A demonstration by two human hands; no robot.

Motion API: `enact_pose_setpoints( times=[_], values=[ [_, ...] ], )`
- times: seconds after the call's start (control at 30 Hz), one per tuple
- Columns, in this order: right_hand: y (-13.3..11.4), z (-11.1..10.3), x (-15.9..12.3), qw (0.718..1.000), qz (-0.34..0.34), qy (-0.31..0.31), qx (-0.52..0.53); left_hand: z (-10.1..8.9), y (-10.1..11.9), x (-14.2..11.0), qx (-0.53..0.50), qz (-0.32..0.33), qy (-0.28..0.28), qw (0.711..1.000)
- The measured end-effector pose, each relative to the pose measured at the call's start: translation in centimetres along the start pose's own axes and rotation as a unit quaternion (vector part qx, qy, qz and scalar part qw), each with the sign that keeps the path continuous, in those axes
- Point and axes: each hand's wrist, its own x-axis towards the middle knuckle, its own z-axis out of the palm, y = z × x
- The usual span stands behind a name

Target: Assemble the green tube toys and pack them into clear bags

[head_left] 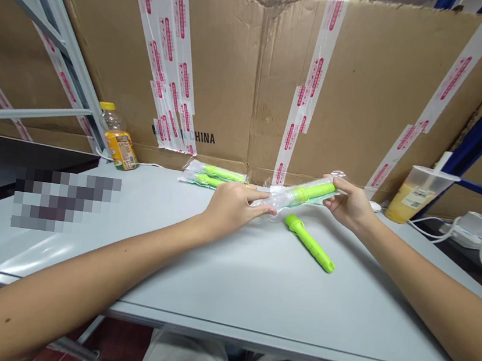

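Note:
My left hand [233,206] pinches the near end of a clear plastic bag [280,197] that holds a green tube-shaped piece [313,192]. My right hand [350,205] grips the far end of the same bagged piece, lifted a little above the grey table [229,273]. A second green piece [310,243], bare, lies on the table just below the bag. Two more bagged green pieces [213,176] lie against the cardboard at the back.
A tall taped cardboard wall [254,71] closes off the back of the table. A yellow juice bottle [119,139] stands at the back left, a plastic cup with a drink [417,195] at the back right. Cables and a power strip [480,233] lie far right.

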Motion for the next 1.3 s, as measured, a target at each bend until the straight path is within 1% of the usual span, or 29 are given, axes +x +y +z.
enact_pose_setpoints(
  times=[0.1, 0.17, 0.3, 0.37, 0.43, 0.53, 0.6, 0.67, 0.73, 0.8, 0.9, 1.03, 1.13, 1.2, 1.3],
  values=[
    [-0.2, 0.1, -0.2, 1.0, -0.01, -0.016, -0.008, -0.3, 0.2, 0.2, -0.031, -0.029, 0.002, 0.999],
    [-0.3, 0.1, -0.2, 1.0, -0.013, -0.023, -0.01, -0.5, 0.3, 0.4, -0.054, -0.035, 0.02, 0.998],
    [-0.3, -0.1, 0.2, 0.999, -0.022, -0.023, 0.006, -1.3, 0.2, 1.1, -0.111, -0.015, 0.093, 0.989],
    [-0.4, -0.6, 0.8, 0.999, -0.03, -0.021, 0.018, -1.8, 0.2, 1.4, -0.151, -0.015, 0.131, 0.98],
    [-0.4, -1.5, 1.5, 0.999, -0.033, -0.015, 0.032, -2.3, 0.1, 1.7, -0.215, -0.024, 0.153, 0.964],
    [-0.6, -3.1, 2.7, 0.998, -0.036, 0.039, 0.045, -2.9, -0.2, 2.1, -0.33, -0.051, 0.167, 0.928],
    [-0.7, -4.3, 3.4, 0.996, -0.03, 0.074, 0.042, -3.2, -0.6, 2.4, -0.374, -0.074, 0.184, 0.906],
    [-0.6, -5.4, 3.9, 0.991, -0.032, 0.127, 0.019, -3.4, -1.1, 2.8, -0.388, -0.092, 0.21, 0.893],
    [-0.2, -6.2, 4.2, 0.989, -0.033, 0.143, 0.006, -3.5, -1.8, 3.2, -0.393, -0.103, 0.236, 0.883],
    [0.4, -6.5, 4.4, 0.99, -0.031, 0.141, 0.0, -3.4, -2.5, 3.5, -0.401, -0.112, 0.253, 0.873],
    [1.6, -6.0, 4.5, 0.992, -0.021, 0.127, 0.0, -3.0, -3.3, 3.7, -0.41, -0.125, 0.259, 0.866],
    [2.8, -3.9, 4.4, 0.994, -0.001, 0.105, 0.015, -2.6, -3.7, 3.6, -0.42, -0.131, 0.247, 0.863],
    [3.1, -2.6, 4.4, 0.996, 0.001, 0.09, 0.03, -2.4, -3.7, 3.5, -0.427, -0.136, 0.242, 0.861],
    [3.2, -2.2, 4.3, 0.995, 0.0, 0.084, 0.045, -2.3, -3.8, 3.5, -0.427, -0.14, 0.239, 0.861],
    [3.1, -2.1, 4.3, 0.995, 0.002, 0.076, 0.059, -2.3, -3.9, 3.5, -0.421, -0.139, 0.232, 0.866]
  ],
)
